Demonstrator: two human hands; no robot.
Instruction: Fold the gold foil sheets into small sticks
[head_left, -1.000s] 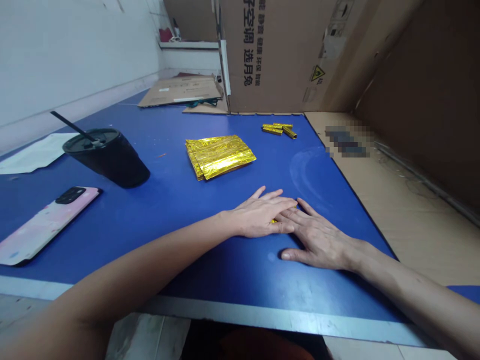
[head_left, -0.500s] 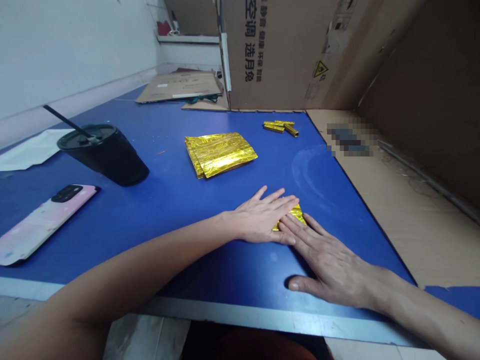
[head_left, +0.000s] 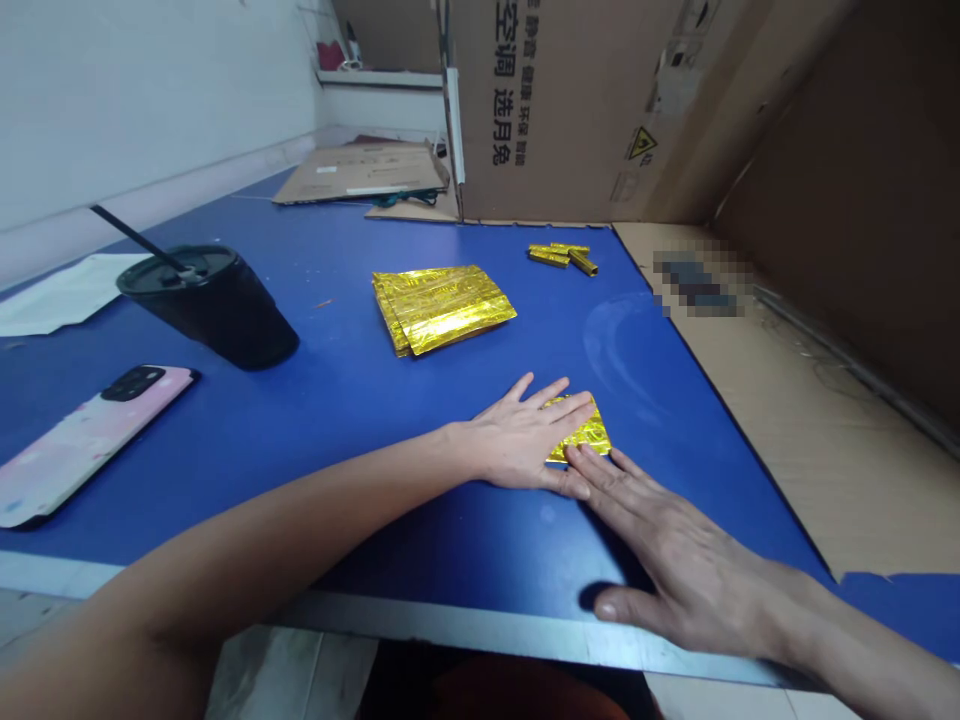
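Observation:
A shiny gold foil sheet (head_left: 592,430) lies flat on the blue table (head_left: 337,400). Across its left part rests my left hand (head_left: 521,435), palm down with fingers spread, hiding some of the foil. The fingertips of my right hand (head_left: 652,540) touch the foil's lower edge, its fingers stretched out and its thumb apart. Beyond my left hand sits a stack of larger gold foil sheets (head_left: 450,305). Several small folded gold strips (head_left: 551,256) lie farther back.
A black tumbler with a straw (head_left: 225,310) and a pink phone (head_left: 97,440) are at the left, near a white cloth (head_left: 64,295). Cardboard (head_left: 570,120) stands behind the table. Flat cardboard (head_left: 810,400) lies along the right side.
My right hand has moved a little right and towards the table's front edge, uncovering more of the foil. My left hand has stayed nearly still.

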